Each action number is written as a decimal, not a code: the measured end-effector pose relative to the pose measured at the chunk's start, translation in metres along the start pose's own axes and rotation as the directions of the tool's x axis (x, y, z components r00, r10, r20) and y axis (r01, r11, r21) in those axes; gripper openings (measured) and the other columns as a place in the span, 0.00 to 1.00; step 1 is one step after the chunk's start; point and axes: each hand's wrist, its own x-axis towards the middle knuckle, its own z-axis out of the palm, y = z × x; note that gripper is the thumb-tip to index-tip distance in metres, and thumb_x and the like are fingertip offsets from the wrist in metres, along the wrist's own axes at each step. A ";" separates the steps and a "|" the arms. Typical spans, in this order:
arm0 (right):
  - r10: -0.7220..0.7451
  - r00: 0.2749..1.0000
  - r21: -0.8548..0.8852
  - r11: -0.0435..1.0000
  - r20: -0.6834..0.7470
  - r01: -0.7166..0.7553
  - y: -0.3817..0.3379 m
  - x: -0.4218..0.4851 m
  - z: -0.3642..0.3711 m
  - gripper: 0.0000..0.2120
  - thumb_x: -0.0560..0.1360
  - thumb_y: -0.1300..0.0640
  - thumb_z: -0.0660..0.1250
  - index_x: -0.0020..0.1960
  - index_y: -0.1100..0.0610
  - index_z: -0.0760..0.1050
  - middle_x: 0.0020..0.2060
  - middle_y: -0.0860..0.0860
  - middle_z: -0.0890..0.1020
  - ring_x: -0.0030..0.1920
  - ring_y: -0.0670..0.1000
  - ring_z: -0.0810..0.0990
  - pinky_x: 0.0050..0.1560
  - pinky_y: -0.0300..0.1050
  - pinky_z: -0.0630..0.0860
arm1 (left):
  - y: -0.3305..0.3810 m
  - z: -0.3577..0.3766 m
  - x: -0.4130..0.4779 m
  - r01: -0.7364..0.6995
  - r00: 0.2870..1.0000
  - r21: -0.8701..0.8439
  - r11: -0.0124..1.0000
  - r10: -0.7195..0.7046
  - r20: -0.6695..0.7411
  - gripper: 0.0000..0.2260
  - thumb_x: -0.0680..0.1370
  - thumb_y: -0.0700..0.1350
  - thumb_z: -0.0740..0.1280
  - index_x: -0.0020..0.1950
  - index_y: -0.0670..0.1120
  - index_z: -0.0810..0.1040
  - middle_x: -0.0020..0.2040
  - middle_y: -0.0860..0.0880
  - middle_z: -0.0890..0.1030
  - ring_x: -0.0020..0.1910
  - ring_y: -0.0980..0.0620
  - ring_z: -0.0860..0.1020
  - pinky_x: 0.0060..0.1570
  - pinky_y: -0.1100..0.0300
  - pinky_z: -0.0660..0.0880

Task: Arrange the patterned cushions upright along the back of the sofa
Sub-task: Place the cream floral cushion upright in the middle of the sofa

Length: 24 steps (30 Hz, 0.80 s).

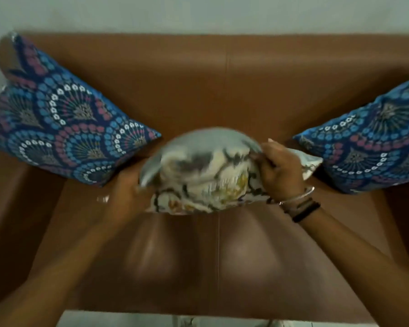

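Note:
A white cushion (206, 173) with grey, black and yellow print is held above the middle of the brown sofa seat (198, 256), blurred by motion. My left hand (130, 192) grips its left edge from below. My right hand (281, 168), with bangles on the wrist, clutches its right side. A blue cushion (64, 123) with pink and white fan patterns leans against the sofa's back at the left. A matching blue cushion (373, 142) leans at the right. The sofa back (222, 74) between them is bare.
Brown armrests flank the seat at the left (7, 197) and the right (406, 208). A pale wall (198, 13) rises behind the sofa. A strip of light floor (151, 320) shows below the seat's front edge.

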 end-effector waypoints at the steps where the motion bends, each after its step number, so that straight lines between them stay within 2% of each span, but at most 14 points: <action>1: 0.033 0.998 0.039 0.999 -0.061 -0.031 0.003 0.010 0.000 0.09 0.75 0.61 0.66 0.38 0.64 0.77 0.33 0.57 0.80 0.35 0.52 0.75 0.43 0.44 0.72 | 0.016 -0.013 0.014 -0.060 0.996 -0.051 0.997 0.056 -0.072 0.17 0.80 0.38 0.57 0.46 0.22 0.75 0.40 0.24 0.79 0.51 0.42 0.83 0.58 0.53 0.75; 2: 0.096 0.991 0.025 0.995 -0.092 -0.094 0.003 0.019 -0.001 0.12 0.76 0.61 0.66 0.34 0.62 0.74 0.29 0.54 0.75 0.32 0.49 0.71 0.34 0.43 0.66 | 0.036 -0.019 0.030 -0.087 0.995 -0.059 0.995 0.083 -0.063 0.14 0.80 0.38 0.63 0.40 0.31 0.78 0.33 0.36 0.80 0.41 0.56 0.84 0.46 0.66 0.78; 3: 0.157 0.980 0.067 0.986 -0.125 -0.150 0.011 0.034 -0.001 0.15 0.76 0.61 0.67 0.32 0.59 0.69 0.27 0.50 0.71 0.30 0.47 0.67 0.32 0.42 0.59 | 0.060 -0.023 0.047 -0.135 0.991 -0.071 0.988 0.133 -0.028 0.10 0.79 0.41 0.68 0.38 0.40 0.78 0.31 0.46 0.79 0.32 0.67 0.79 0.34 0.74 0.74; 4: 0.209 0.970 0.077 0.977 -0.126 -0.200 0.018 0.051 -0.001 0.17 0.76 0.61 0.67 0.31 0.57 0.66 0.26 0.49 0.67 0.30 0.47 0.64 0.31 0.41 0.56 | 0.079 -0.024 0.069 -0.195 0.980 -0.095 0.976 0.198 0.021 0.09 0.77 0.44 0.71 0.38 0.46 0.77 0.32 0.53 0.78 0.28 0.70 0.76 0.28 0.76 0.71; 5: 0.242 0.962 0.067 0.970 -0.128 -0.235 0.026 0.064 0.002 0.18 0.76 0.61 0.68 0.31 0.56 0.64 0.26 0.50 0.66 0.30 0.48 0.64 0.32 0.41 0.54 | 0.093 -0.021 0.088 -0.204 0.974 -0.114 0.972 0.213 0.076 0.07 0.76 0.46 0.72 0.39 0.47 0.78 0.34 0.54 0.79 0.27 0.70 0.75 0.27 0.76 0.70; 7: 0.311 0.942 0.064 0.950 -0.128 -0.305 0.045 0.078 0.011 0.18 0.75 0.60 0.68 0.30 0.55 0.65 0.27 0.52 0.67 0.30 0.50 0.65 0.32 0.41 0.55 | 0.096 -0.010 0.119 -0.240 0.959 -0.115 0.964 0.254 0.129 0.10 0.76 0.47 0.72 0.47 0.40 0.80 0.39 0.50 0.80 0.27 0.69 0.75 0.27 0.75 0.72; 9: 0.380 0.919 0.056 0.925 -0.104 -0.376 0.064 0.091 0.018 0.18 0.75 0.57 0.68 0.29 0.56 0.66 0.25 0.51 0.68 0.29 0.49 0.65 0.30 0.42 0.57 | 0.094 -0.002 0.140 -0.230 0.957 -0.106 0.967 0.245 0.155 0.13 0.76 0.47 0.72 0.52 0.38 0.80 0.40 0.49 0.81 0.27 0.69 0.76 0.27 0.75 0.73; 13: 0.519 0.855 0.010 0.855 -0.013 -0.519 0.089 0.099 0.035 0.16 0.75 0.53 0.68 0.30 0.55 0.73 0.22 0.44 0.70 0.22 0.43 0.65 0.21 0.33 0.61 | 0.082 0.012 0.157 -0.166 0.957 -0.159 0.973 0.198 0.213 0.08 0.76 0.47 0.72 0.51 0.45 0.80 0.30 0.62 0.83 0.28 0.68 0.79 0.27 0.75 0.74; 16: 0.523 0.852 0.042 0.852 -0.003 -0.523 0.100 0.097 0.041 0.20 0.76 0.54 0.68 0.27 0.52 0.68 0.22 0.44 0.68 0.20 0.39 0.62 0.18 0.29 0.58 | 0.078 0.020 0.160 -0.213 0.948 -0.199 0.957 0.251 0.194 0.05 0.77 0.46 0.70 0.51 0.46 0.81 0.34 0.60 0.84 0.32 0.67 0.80 0.31 0.73 0.76; 18: 0.530 0.848 0.037 0.847 0.010 -0.530 0.105 0.100 0.042 0.19 0.76 0.54 0.68 0.28 0.54 0.70 0.23 0.45 0.69 0.20 0.38 0.63 0.18 0.29 0.58 | 0.078 0.023 0.160 -0.214 0.950 -0.226 0.950 0.256 0.177 0.02 0.78 0.45 0.69 0.46 0.49 0.80 0.34 0.61 0.84 0.34 0.67 0.80 0.32 0.73 0.76; 21: 0.525 0.851 0.013 0.851 0.016 -0.525 0.108 0.105 0.040 0.15 0.76 0.53 0.67 0.35 0.61 0.76 0.25 0.47 0.72 0.23 0.42 0.64 0.21 0.33 0.61 | 0.082 0.026 0.156 -0.235 0.951 -0.230 0.944 0.272 0.145 0.05 0.78 0.44 0.69 0.43 0.52 0.80 0.33 0.64 0.84 0.34 0.67 0.81 0.32 0.74 0.75; 24: 0.512 0.859 0.006 0.859 0.034 -0.512 0.110 0.106 0.040 0.17 0.77 0.52 0.65 0.33 0.59 0.74 0.26 0.48 0.72 0.25 0.45 0.65 0.26 0.37 0.61 | 0.082 0.027 0.155 -0.259 0.953 -0.234 0.937 0.287 0.096 0.04 0.78 0.46 0.70 0.43 0.51 0.80 0.36 0.60 0.83 0.34 0.67 0.80 0.32 0.73 0.75</action>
